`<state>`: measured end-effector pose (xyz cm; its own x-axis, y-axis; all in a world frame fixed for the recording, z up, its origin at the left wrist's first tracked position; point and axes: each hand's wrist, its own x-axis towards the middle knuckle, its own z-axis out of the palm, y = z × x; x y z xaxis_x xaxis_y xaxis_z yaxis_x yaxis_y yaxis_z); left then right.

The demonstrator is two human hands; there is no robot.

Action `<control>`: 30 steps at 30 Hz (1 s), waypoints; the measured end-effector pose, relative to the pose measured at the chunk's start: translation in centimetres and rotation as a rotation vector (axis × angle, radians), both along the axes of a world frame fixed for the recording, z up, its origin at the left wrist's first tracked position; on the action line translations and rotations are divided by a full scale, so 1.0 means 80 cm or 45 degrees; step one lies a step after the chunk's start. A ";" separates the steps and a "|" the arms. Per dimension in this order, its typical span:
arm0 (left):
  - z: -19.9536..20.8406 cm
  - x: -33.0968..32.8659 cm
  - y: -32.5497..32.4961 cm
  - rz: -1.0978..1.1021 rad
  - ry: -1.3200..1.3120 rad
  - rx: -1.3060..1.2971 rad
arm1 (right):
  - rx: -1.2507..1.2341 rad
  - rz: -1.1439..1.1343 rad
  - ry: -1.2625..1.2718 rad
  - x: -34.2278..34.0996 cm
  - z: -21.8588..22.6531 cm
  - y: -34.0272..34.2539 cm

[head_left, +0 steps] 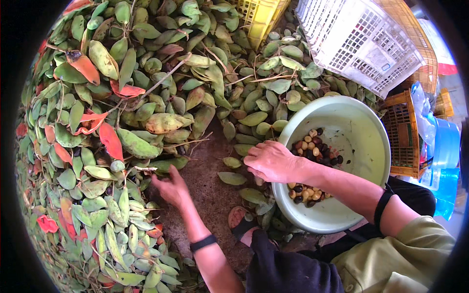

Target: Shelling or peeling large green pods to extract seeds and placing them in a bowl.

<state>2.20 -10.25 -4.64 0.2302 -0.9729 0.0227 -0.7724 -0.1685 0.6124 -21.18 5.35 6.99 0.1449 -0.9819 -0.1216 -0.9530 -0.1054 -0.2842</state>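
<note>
My left hand (pixel 172 188) reaches to the edge of the big pod heap, fingers apart, right by a green pod (pixel 169 164) with a short pale stem. Whether the fingertips touch that pod is hard to tell. Over the left rim of a pale green basin (pixel 337 222) is my right hand (pixel 270 162), its fingers curled inward; whatever they may hold is hidden. Inside the basin lie round seeds (pixel 312 146), some cream and some dark brown to black. My right forearm crosses above the basin and covers part of them.
Heaped green pods (pixel 141 141) fill the left and far side, with split red-orange pods (pixel 111 140) and twigs among them. A white crate (pixel 361 44), a yellow crate (pixel 259 19) and an orange basket (pixel 401 134) stand beyond the basin. A blue container (pixel 442 161) is at right.
</note>
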 end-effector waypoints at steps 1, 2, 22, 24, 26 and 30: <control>-0.014 0.016 -0.023 -0.026 -0.080 -0.148 | 0.004 0.005 0.026 0.009 0.002 -0.003; -0.016 0.007 -0.041 -0.068 -0.149 -0.291 | 0.013 -0.007 0.062 0.012 0.001 -0.003; 0.149 0.014 0.140 -0.303 1.189 0.359 | -0.220 0.073 -0.209 0.076 0.035 -0.006; 0.177 0.005 0.154 -0.320 1.467 0.441 | -0.210 0.116 -0.213 0.071 0.045 -0.003; 0.199 -0.016 0.156 -0.315 1.628 0.572 | -0.076 0.100 -0.393 0.045 0.075 0.011; 0.191 -0.038 0.150 -0.939 1.780 0.824 | 0.419 -0.001 -0.628 0.014 0.123 0.050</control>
<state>-0.84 1.78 10.65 -0.7387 -0.6430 -0.2020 0.2308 -0.5230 0.8205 -20.06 9.34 16.87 0.2612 -0.9041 -0.3381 -0.7003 0.0636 -0.7110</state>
